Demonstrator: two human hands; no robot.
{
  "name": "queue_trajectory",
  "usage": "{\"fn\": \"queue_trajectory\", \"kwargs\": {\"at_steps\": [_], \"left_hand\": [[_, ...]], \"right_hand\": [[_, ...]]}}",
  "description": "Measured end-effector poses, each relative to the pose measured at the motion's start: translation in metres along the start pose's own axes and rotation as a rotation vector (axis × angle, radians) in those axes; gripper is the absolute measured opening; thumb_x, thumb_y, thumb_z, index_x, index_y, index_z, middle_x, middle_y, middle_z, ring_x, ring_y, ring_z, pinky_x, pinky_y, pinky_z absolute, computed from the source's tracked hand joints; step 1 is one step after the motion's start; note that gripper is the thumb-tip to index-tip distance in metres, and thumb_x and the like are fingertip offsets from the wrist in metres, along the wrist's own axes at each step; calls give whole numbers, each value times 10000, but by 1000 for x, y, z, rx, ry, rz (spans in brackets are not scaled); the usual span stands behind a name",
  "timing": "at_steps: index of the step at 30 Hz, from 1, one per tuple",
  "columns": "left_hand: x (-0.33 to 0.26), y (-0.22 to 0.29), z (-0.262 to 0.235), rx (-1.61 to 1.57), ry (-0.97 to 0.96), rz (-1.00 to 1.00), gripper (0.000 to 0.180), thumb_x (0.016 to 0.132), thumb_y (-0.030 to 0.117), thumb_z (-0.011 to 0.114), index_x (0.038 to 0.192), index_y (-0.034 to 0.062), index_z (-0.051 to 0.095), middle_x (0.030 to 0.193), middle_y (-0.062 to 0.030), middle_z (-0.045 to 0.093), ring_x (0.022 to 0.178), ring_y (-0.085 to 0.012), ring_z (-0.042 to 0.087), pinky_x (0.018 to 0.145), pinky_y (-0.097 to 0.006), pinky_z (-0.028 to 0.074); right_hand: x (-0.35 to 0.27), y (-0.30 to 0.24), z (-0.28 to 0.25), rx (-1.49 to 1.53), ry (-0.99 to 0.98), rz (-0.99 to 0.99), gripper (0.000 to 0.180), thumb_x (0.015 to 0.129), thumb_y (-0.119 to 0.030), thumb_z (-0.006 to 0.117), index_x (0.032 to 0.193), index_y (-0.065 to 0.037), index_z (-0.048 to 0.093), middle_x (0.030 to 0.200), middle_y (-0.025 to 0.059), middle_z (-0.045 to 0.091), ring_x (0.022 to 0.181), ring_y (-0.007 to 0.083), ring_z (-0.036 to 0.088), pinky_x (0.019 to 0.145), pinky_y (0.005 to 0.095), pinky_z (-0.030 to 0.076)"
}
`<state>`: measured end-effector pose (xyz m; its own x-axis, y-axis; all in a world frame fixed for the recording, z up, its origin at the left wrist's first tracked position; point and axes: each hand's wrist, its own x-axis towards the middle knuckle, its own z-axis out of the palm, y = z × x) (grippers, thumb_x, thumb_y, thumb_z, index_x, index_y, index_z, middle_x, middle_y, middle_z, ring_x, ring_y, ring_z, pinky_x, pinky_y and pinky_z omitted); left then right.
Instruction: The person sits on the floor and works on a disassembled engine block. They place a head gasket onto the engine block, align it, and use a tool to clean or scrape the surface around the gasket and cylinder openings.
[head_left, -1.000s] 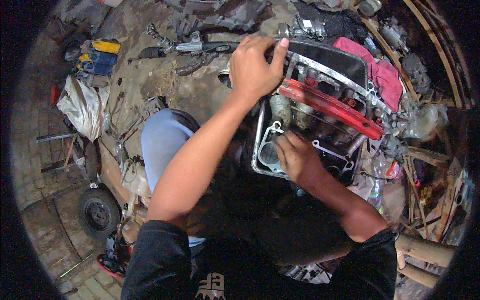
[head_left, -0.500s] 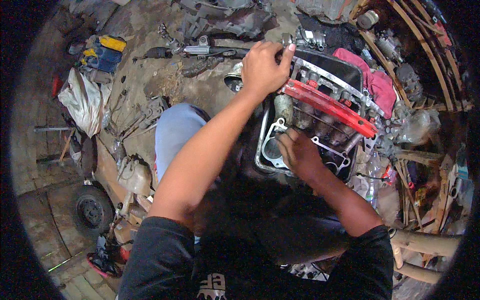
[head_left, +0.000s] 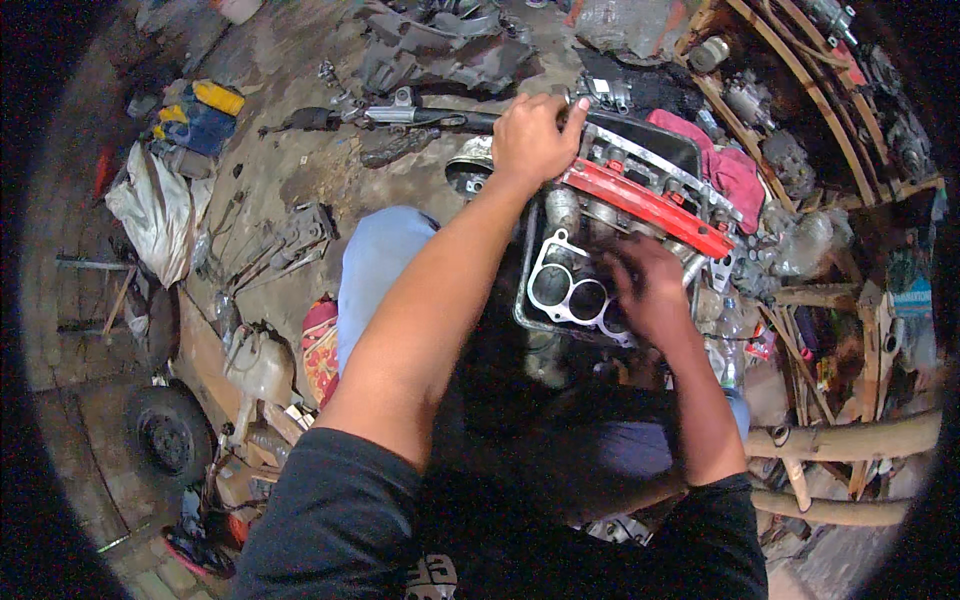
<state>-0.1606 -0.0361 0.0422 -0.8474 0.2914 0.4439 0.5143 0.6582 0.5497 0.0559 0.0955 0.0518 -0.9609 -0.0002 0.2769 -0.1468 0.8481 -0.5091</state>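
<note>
An aluminium engine part with a red rail along it lies tilted in front of me. At its upper left end, my left hand curls round it with the thumb up; the fingertips are hidden. Below the rail, a pale flat gasket with round openings rests over a dark metal tray-like frame. Over the gasket's right part is my right hand, its dark, slightly blurred fingers apart and nothing seen in them. It covers that end of the gasket.
A pink cloth lies past the engine part's right end. A long steering rack and a dark casing lie beyond. Wooden poles stand at right; a white sack and a wheel are at left.
My right hand has moved right along the gasket and its fingers have spread, uncovering more round openings. My left hand stays on the engine part. The view has shifted slightly.
</note>
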Motion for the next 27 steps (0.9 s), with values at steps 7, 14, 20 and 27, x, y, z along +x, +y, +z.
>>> {"fn": "queue_trajectory", "kwargs": {"at_steps": [7,14,20,27], "left_hand": [[0,1,-5,19,-34,26,443,982,443,579,1039,38,749,1042,-201,730,1007,-415,673,911,-516,521],[2,4,-7,45,-80,-75,480,970,483,582,986,36,755,1006,-202,714,996,-403,665,872,-519,520],[2,5,0,14,14,-43,467,950,472,616,889,28,747,910,-166,712,910,-374,665,807,-495,526],[15,-10,13,-14,89,33,429,935,429,656,783,32,717,800,-131,691,804,-346,660,718,-478,518]], "right_hand": [[-38,-23,-12,-32,127,407,280,903,-125,744,1156,-12,698,941,214,741,847,377,709,799,435,544],[-19,-15,9,55,-12,323,198,846,-112,783,1013,-14,741,919,206,722,861,405,691,806,458,540],[-21,1,44,-190,-175,308,176,820,-120,746,992,-83,747,966,149,695,873,375,687,773,466,570],[-17,-1,39,-85,-158,192,328,802,-68,664,1120,-104,737,1046,131,716,924,343,713,789,451,596]]}}
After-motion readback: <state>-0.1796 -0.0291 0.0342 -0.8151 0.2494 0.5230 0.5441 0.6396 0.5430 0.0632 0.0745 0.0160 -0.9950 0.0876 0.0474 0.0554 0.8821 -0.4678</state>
